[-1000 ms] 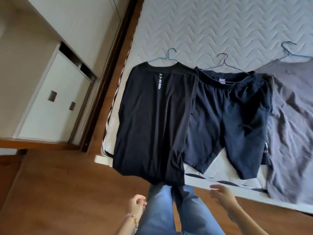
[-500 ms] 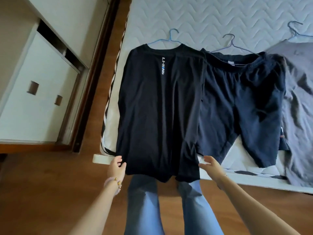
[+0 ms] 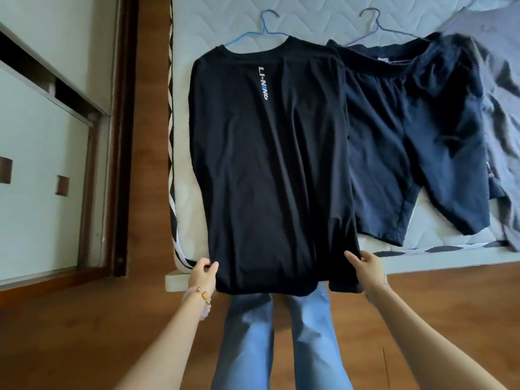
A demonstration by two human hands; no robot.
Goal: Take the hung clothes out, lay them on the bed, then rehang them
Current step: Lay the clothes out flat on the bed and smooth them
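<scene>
A black T-shirt with a white vertical logo lies flat on the white quilted mattress, still on its blue hanger. Its hem hangs over the bed's near edge. My left hand pinches the hem's left corner and my right hand holds the right corner. To the right lie dark navy shorts on a purple-grey hanger. A grey garment lies at the far right, cut off by the frame edge.
A white cabinet with square cut-out handles stands at the left behind a dark wooden frame. Wooden floor surrounds my legs in blue jeans at the bed's foot.
Both hands rose from beside my legs to the T-shirt's hem and took hold of its two lower corners. The view moved closer to the bed.
</scene>
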